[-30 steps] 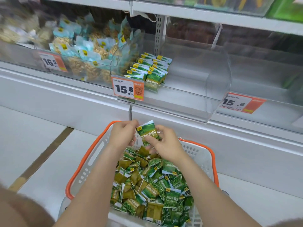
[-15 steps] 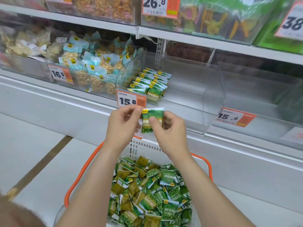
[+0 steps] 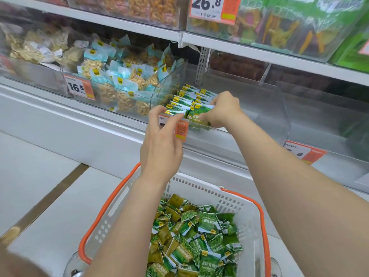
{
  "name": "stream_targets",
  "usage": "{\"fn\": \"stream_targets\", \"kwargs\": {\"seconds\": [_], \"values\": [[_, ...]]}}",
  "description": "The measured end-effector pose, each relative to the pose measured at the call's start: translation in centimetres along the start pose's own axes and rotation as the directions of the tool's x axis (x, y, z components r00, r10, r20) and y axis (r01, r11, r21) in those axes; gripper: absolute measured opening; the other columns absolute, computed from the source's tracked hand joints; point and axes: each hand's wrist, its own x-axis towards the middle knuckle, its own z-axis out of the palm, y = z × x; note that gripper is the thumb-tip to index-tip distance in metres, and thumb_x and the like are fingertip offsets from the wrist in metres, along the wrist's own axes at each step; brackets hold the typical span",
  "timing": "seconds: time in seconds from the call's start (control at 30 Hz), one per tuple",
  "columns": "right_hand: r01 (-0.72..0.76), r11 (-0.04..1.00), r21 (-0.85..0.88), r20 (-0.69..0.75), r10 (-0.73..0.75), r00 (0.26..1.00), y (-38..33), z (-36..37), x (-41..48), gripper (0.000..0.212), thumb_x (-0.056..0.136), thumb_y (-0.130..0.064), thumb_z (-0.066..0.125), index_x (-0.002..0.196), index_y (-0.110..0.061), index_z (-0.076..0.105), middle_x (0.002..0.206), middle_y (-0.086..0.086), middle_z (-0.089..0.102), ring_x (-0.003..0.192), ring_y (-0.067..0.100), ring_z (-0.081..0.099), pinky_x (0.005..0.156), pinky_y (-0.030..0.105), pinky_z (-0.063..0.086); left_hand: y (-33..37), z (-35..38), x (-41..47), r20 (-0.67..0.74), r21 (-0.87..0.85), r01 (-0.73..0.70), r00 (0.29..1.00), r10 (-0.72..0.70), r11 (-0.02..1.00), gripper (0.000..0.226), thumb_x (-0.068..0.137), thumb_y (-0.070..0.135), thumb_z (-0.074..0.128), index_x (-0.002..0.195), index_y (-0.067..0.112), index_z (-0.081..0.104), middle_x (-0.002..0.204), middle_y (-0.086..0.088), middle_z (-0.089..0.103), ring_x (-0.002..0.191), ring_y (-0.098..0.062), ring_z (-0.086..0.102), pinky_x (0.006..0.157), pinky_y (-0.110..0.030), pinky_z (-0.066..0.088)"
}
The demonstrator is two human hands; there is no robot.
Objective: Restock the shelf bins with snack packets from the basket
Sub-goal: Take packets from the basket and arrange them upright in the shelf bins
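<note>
Basket (image 3: 107, 222) sits low in view, with a heap (image 3: 199, 236) of green packets in it. Left hand (image 3: 161, 144) hovers before the bin front, fingers loosely spread, gripping nothing as far as shows. Packet (image 3: 199, 113) lies just right of its fingertips, long axis across, parallel to the bin lip, at the front of the row (image 3: 189, 95). Right hand (image 3: 224, 109) pinches the packet's right end, fingers curled. Bin (image 3: 279, 116) wall rises at right. Judgement: right hand is nearer, and seating means pushing rearward against the row.
</note>
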Motion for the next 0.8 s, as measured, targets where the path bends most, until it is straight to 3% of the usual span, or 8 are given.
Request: {"fn": "stream_targets", "kwargs": {"seconds": [0.07, 0.13, 0.2, 0.4, 0.5, 0.6, 0.7, 0.8], "values": [[-0.007, 0.994, -0.113, 0.046, 0.013, 0.999, -0.4, 1.2, 1.6, 0.052, 0.075, -0.037, 0.089, 0.111, -0.011, 0.062, 0.108, 0.008, 0.058, 0.096, 0.023, 0.052, 0.073, 0.026, 0.044, -0.5, 0.1, 0.2, -0.010, -0.007, -0.020, 1.000, 0.020, 1.000, 0.057, 0.087, 0.003, 0.060, 0.137, 0.030, 0.061, 0.147, 0.001, 0.038, 0.110, -0.027, 0.052, 0.084, -0.047, 0.054], [0.011, 0.971, -0.240, 0.027, -0.005, 1.000, -0.8, 2.3, 2.7, 0.036, 0.077, -0.035, 0.085, 0.083, -0.015, 0.056, 0.085, 0.003, 0.056, 0.077, 0.021, 0.053, 0.054, 0.023, 0.038, -1.0, 0.3, 0.2, -0.020, -0.002, -0.038, 0.999, 0.038, 0.999, 0.058, 0.085, 0.002, 0.059, 0.135, 0.032, 0.063, 0.142, 0.001, 0.044, 0.112, -0.028, 0.049, 0.093, -0.049, 0.050], [0.030, 0.959, -0.283, 0.002, -0.031, 1.000, -1.3, 2.9, 3.1, 0.042, 0.079, -0.033, 0.083, 0.071, -0.016, 0.046, 0.074, 0.002, 0.046, 0.065, 0.017, 0.046, 0.044, 0.025, 0.028, -1.3, 0.5, 0.2, -0.044, 0.014, -0.051, 0.998, 0.052, 0.999, 0.060, 0.084, 0.001, 0.059, 0.135, 0.033, 0.064, 0.139, 0.002, 0.048, 0.113, -0.028, 0.048, 0.095, -0.049, 0.047], [0.062, 0.960, -0.273, -0.035, -0.074, 0.997, -1.5, 4.0, 3.2, 0.047, 0.080, -0.029, 0.085, 0.076, -0.017, 0.040, 0.079, 0.005, 0.046, 0.094, 0.032, 0.067, 0.068, 0.034, 0.053, -1.5, 0.7, 0.1, -0.076, 0.002, -0.056, 0.996, 0.056, 0.998, 0.061, 0.084, 0.001, 0.060, 0.136, 0.034, 0.065, 0.137, 0.004, 0.050, 0.119, -0.027, 0.044, 0.098, -0.048, 0.046], [0.064, 0.968, -0.243, -0.011, -0.069, 0.998, -1.3, 3.8, 3.2, 0.042, 0.082, -0.024, 0.084, 0.074, -0.016, 0.043, 0.076, 0.003, 0.045, 0.087, 0.030, 0.060, 0.063, 0.031, 0.047, -1.7, 0.8, 0.0, -0.073, 0.003, -0.057, 0.996, 0.057, 0.998, 0.060, 0.085, 0.002, 0.061, 0.136, 0.034, 0.064, 0.138, 0.004, 0.050, 0.121, -0.026, 0.044, 0.100, -0.048, 0.046], [0.083, 0.970, -0.230, 0.123, -0.056, 0.991, -1.1, 3.0, 2.7, 0.022, 0.088, -0.016, 0.069, 0.077, -0.014, 0.050, 0.083, 0.009, 0.058, 0.081, 0.030, 0.059, 0.053, 0.028, 0.046, -1.7, 0.8, -0.1, -0.061, 0.006, -0.051, 0.997, 0.052, 0.999, 0.062, 0.086, 0.002, 0.060, 0.140, 0.034, 0.062, 0.141, 0.003, 0.049, 0.126, -0.026, 0.042, 0.104, -0.048, 0.044], [0.030, 0.994, -0.105, 0.281, 0.000, 0.960, -0.4, 2.0, 1.6, 0.015, 0.091, -0.011, 0.049, 0.087, -0.004, 0.062, 0.091, 0.016, 0.073, 0.080, 0.034, 0.075, 0.073, 0.042, 0.065, -1.5, 0.8, -0.4, -0.044, 0.021, -0.057, 0.997, 0.058, 0.998, 0.064, 0.086, 0.003, 0.061, 0.143, 0.033, 0.058, 0.145, 0.001, 0.047, 0.130, -0.026, 0.040, 0.108, -0.048, 0.042], [0.068, 0.998, -0.017, 0.111, -0.066, 0.992, 0.0, 1.8, -0.1, 0.021, 0.090, -0.011, 0.045, 0.083, -0.005, 0.064, 0.092, 0.021, 0.070, 0.086, 0.037, 0.068, 0.068, 0.043, 0.058, -1.2, 0.7, -0.6, -0.012, 0.034, -0.047, 0.999, 0.048, 0.998, 0.066, 0.086, 0.005, 0.062, 0.146, 0.032, 0.055, 0.148, 0.000, 0.044, 0.132, -0.028, 0.039, 0.110, -0.049, 0.041]]}}
